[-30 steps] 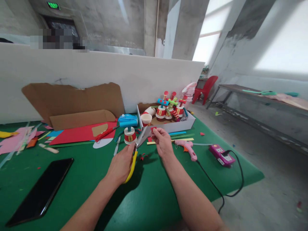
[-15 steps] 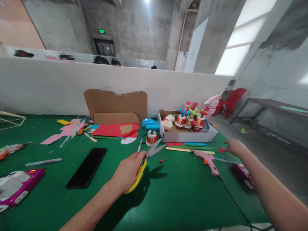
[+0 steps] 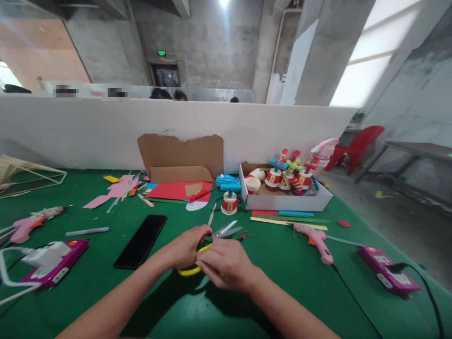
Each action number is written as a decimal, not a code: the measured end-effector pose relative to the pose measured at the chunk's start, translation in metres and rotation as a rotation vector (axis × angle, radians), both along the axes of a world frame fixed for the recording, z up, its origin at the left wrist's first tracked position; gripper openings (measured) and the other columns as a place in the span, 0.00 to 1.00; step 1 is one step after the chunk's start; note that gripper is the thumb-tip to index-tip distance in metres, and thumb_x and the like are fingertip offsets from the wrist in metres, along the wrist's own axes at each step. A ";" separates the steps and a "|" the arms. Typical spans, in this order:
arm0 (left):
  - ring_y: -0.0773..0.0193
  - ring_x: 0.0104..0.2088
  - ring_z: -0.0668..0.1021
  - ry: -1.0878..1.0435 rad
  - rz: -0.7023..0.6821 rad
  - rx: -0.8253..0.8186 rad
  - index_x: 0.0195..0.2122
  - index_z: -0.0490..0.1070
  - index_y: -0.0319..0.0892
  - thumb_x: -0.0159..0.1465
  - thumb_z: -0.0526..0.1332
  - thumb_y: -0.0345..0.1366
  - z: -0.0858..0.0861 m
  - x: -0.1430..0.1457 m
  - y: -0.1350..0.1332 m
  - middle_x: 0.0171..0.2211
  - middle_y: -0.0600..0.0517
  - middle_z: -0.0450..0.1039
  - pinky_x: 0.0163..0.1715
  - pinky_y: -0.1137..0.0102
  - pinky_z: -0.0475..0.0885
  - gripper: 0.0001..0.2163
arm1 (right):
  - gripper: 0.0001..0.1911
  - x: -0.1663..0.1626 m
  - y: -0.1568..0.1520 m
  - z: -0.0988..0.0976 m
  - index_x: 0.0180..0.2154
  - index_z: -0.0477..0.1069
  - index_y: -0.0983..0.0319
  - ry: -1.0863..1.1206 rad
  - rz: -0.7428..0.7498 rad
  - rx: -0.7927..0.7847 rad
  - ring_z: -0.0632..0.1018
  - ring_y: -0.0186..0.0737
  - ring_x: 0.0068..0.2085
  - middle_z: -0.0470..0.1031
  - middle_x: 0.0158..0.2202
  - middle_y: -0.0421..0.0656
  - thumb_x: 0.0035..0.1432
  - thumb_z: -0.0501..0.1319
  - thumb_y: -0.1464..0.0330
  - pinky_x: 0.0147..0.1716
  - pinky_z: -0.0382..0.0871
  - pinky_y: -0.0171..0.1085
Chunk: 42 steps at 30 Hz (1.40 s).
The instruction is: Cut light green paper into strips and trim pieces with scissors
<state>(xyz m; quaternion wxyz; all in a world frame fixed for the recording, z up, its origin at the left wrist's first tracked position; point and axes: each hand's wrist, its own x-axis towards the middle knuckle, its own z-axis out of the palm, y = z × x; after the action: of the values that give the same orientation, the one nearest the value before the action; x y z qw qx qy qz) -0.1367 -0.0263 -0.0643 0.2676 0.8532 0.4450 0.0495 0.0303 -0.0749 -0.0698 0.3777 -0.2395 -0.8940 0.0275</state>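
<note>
Beyond both hands stand a red cup figure (image 3: 229, 204) and a white box (image 3: 287, 203), with a black phone (image 3: 141, 241) left of the left hand (image 3: 189, 242) and a pink glue gun (image 3: 317, 239) right of the right hand (image 3: 228, 263). Red scraps (image 3: 242, 238) lie near the scissors (image 3: 229, 230), whose blades point ahead of the hands. The left hand curls around the handles, and the right folds in against them, its grip impossible to tell.

Pretty well lit tbh. Bright white patch (image 3: 377, 70) up and right of the grip is blown out, plus an overhead light (image 3: 224, 4) flaring above it. The scissors (image 3: 226, 231) catch a glint; soft dark shadows (image 3: 164, 294) sit under the left hand (image 3: 187, 247) and right hand (image 3: 228, 266). Edges either side look stretched, with pixelated spots (image 3: 66, 91) far behind.
</note>
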 end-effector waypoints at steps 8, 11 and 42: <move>0.52 0.44 0.79 0.458 0.303 0.105 0.49 0.62 0.44 0.61 0.52 0.31 0.005 -0.036 -0.024 0.43 0.44 0.77 0.39 0.65 0.69 0.14 | 0.10 -0.003 0.010 -0.035 0.36 0.77 0.55 0.234 0.037 -0.176 0.72 0.37 0.25 0.77 0.25 0.41 0.61 0.57 0.70 0.28 0.62 0.35; 0.49 0.42 0.80 0.624 0.455 0.120 0.52 0.61 0.41 0.65 0.49 0.35 0.004 -0.029 -0.028 0.40 0.39 0.78 0.36 0.62 0.71 0.15 | 0.09 0.002 0.010 -0.039 0.35 0.77 0.56 0.229 0.009 -0.226 0.73 0.37 0.25 0.78 0.26 0.41 0.61 0.57 0.69 0.28 0.63 0.35; 0.60 0.37 0.78 0.288 0.459 0.322 0.38 0.75 0.44 0.61 0.57 0.41 -0.015 -0.038 0.191 0.36 0.50 0.79 0.34 0.72 0.69 0.11 | 0.12 0.001 0.040 -0.063 0.29 0.73 0.61 0.271 -0.113 -0.464 0.73 0.32 0.25 0.75 0.23 0.40 0.63 0.55 0.68 0.27 0.61 0.30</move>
<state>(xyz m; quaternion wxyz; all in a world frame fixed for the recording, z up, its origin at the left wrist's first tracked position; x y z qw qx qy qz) -0.1744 0.1647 -0.0791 0.0451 0.7600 0.6458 0.0573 0.0316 -0.0344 -0.1328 0.4300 -0.3632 -0.7902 0.2425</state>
